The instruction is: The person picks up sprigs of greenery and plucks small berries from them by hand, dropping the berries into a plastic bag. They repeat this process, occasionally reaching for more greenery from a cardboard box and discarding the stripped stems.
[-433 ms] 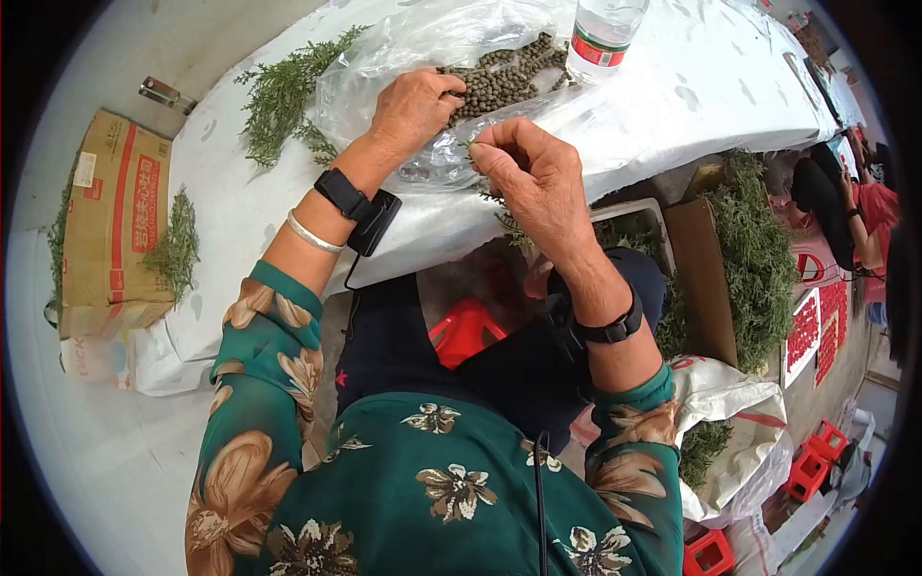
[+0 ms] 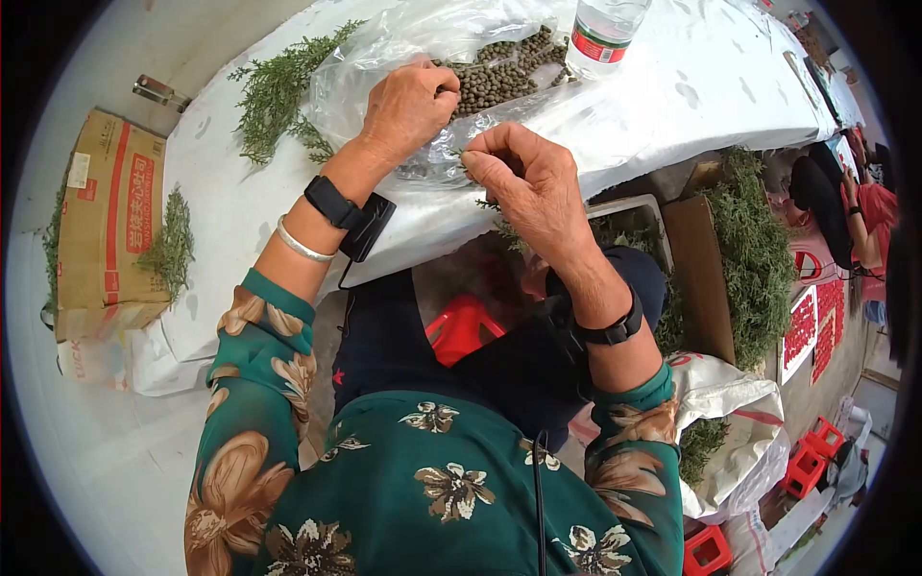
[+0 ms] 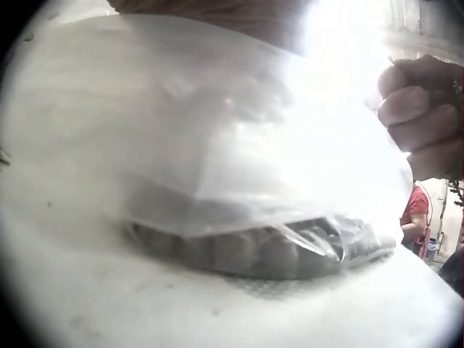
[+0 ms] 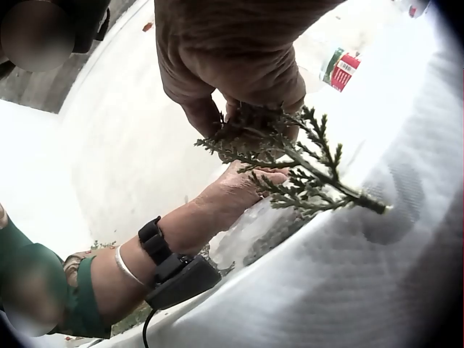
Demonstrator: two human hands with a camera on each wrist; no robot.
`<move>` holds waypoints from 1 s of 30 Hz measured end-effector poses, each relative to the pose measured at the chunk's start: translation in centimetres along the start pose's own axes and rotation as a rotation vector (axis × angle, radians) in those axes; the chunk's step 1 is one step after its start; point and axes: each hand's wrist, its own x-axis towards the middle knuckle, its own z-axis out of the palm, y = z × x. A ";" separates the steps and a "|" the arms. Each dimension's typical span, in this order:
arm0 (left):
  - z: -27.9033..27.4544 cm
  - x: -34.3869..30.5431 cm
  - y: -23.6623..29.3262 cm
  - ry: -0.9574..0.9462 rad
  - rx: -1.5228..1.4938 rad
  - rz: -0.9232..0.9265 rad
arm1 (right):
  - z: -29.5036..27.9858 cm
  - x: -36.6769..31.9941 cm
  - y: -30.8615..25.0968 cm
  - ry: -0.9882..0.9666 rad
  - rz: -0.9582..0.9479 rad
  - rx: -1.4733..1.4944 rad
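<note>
My right hand (image 2: 533,182) pinches a green conifer-like sprig (image 4: 320,172) between thumb and fingers. In the right wrist view its cut stem points away from the hand, and small scaly side twigs spread below the fingers. My left hand (image 2: 408,110) reaches into an open clear plastic bag (image 2: 351,82), its bent fingers at the near left edge of a heap of small round brown beads (image 2: 495,84). Its fingertips are partly hidden, so I cannot tell whether they hold a bead. The left wrist view shows mostly blurred plastic.
A water bottle (image 2: 607,43) stands beside the beads on the white-covered table (image 2: 691,96). Loose greenery (image 2: 274,96) lies left of the bag. A cardboard box (image 2: 106,211) stands at far left. More greenery (image 2: 759,259) fills the right side, near a person in red (image 2: 874,230).
My left hand and forearm have shifted slightly left and up along the beads. My right hand keeps the sprig, moved only a little.
</note>
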 end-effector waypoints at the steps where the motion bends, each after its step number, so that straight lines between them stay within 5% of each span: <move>1: 0.0 0.0 0.0 0.013 -0.004 0.011 | -0.1 -0.1 -0.1 0.000 0.006 0.005; 3: -0.5 -0.2 0.5 0.025 -0.008 0.020 | -0.2 -0.2 -0.3 -0.002 0.014 0.010; 10: -5.0 -2.7 2.2 -0.092 -1.064 -0.478 | -0.7 -0.2 -0.9 0.095 0.041 0.179; 14: -5.9 -4.7 2.5 -0.017 -1.485 -0.548 | 0.0 -0.2 -1.4 0.097 0.042 0.255; 30: -5.6 -8.6 3.1 0.069 -1.884 -0.539 | 2.5 1.1 -1.0 0.034 0.003 0.384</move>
